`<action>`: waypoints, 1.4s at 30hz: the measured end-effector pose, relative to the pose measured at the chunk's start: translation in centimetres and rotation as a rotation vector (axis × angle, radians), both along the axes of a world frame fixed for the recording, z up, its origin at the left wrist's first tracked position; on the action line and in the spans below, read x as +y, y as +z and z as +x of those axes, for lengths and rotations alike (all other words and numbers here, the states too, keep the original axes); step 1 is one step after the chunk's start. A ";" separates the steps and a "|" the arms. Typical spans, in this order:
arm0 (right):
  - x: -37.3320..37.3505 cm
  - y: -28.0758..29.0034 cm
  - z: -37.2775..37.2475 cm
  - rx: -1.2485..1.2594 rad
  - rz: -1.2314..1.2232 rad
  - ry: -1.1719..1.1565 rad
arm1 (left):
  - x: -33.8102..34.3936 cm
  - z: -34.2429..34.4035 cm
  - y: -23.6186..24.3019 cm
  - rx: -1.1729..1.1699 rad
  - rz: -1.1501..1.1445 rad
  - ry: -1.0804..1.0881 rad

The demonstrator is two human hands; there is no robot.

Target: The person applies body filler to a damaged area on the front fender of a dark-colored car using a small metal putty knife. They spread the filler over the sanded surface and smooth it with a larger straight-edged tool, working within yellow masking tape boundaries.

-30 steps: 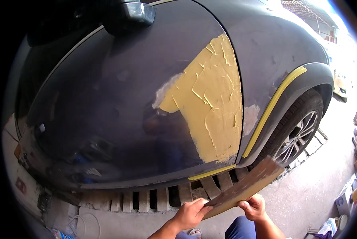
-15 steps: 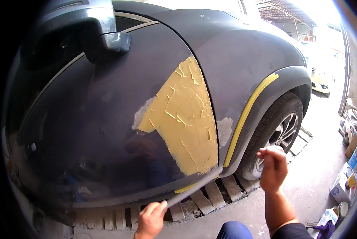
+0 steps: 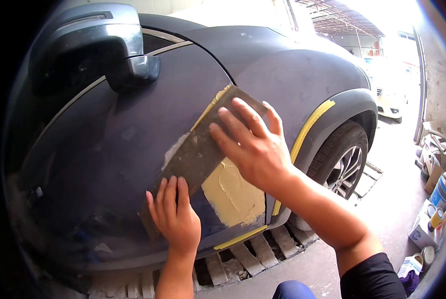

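A long, flat, dark spreader blade (image 3: 198, 152) lies diagonally against the dark grey car door (image 3: 108, 159). My left hand (image 3: 177, 219) holds its lower left end, fingers laid along the face. Near the upper right end my right hand (image 3: 260, 152) grips it, fingertips spread over the face and thumb out of sight. Yellow body filler (image 3: 237, 199) covers the front part of the door below the blade, ridged in places. A thin strip of filler shows along the blade's upper edge; the blade and my right hand hide the rest.
Yellow masking tape runs along the wheel arch (image 3: 307, 130) and the door's lower edge (image 3: 240, 238). A side mirror (image 3: 91, 42) juts out at upper left. The front wheel (image 3: 345, 164) stands at right. Cans and a box (image 3: 422, 231) line the right wall. Slatted grating lies below the door.
The blade has gone from below the filler up onto the door, across it. My right hand has moved up and left from beside the wheel onto the blade; my left hand has risen with it.
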State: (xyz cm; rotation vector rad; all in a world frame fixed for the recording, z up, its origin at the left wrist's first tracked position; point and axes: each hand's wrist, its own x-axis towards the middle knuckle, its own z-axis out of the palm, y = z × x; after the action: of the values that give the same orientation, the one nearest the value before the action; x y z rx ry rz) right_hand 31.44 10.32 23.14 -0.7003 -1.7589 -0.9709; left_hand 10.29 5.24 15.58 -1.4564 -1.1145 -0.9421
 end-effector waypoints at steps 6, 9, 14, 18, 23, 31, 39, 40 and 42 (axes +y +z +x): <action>6.3 -1.1 1.2 -0.068 -0.009 -0.115 | 3.2 -0.1 -1.1 -0.049 -0.125 0.043; 7.5 -1.5 1.4 -0.064 0.026 -0.104 | 3.7 0.0 -1.8 -0.066 -0.152 0.014; 8.0 -1.2 1.5 -0.041 0.064 -0.047 | 4.1 0.0 -2.2 -0.074 -0.145 -0.021; 8.9 -1.0 1.7 -0.025 0.088 -0.021 | 4.2 0.2 -2.2 -0.079 -0.149 -0.023; 9.4 -1.0 1.8 -0.029 0.104 -0.044 | 4.4 0.1 -2.6 -0.088 -0.171 -0.032; 10.1 -1.2 1.7 -0.041 0.114 -0.071 | 5.0 -0.1 -3.1 -0.096 -0.164 -0.035; 10.2 -1.2 1.5 -0.029 0.088 -0.029 | 5.3 0.0 -3.2 -0.097 -0.156 -0.028; 10.3 -1.2 1.5 -0.032 0.091 -0.033 | 5.3 0.0 -3.2 -0.096 -0.156 -0.028; 10.5 -1.1 1.4 -0.037 0.097 -0.043 | 5.5 0.0 -3.2 -0.098 -0.152 -0.027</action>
State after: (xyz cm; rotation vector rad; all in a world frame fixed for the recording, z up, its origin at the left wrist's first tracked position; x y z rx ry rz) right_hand 32.88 20.78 22.02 -0.6640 -1.7228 -1.0968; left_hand 10.31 10.72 12.39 -1.5647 -1.2640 -0.9745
